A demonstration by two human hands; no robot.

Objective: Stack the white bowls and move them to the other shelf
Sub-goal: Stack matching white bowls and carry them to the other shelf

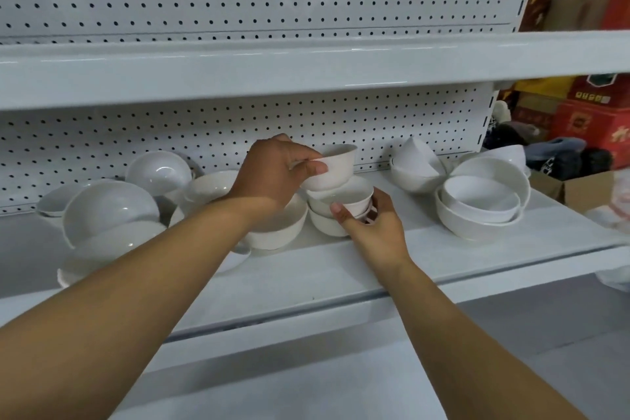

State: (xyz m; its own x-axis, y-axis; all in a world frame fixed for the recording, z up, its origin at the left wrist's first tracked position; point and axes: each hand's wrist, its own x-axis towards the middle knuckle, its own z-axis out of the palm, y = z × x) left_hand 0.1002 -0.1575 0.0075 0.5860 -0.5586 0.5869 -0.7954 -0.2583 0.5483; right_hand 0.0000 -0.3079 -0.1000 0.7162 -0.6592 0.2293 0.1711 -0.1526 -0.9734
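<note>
Currently hands [272, 174] [375, 225] grip a lone bowl [335, 167] over nested bowls [341, 203].

Bowl [336, 168] in left grip [275, 174] above stack [344, 197]

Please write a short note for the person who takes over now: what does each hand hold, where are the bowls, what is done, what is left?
Left hand holds a small bowl over the stack. Right hand grips that stack on the shelf.
Done: a few small bowls nested.
Left: set this bowl in, gather the left bowls and right bowls, move stacks to the other shelf.
</note>
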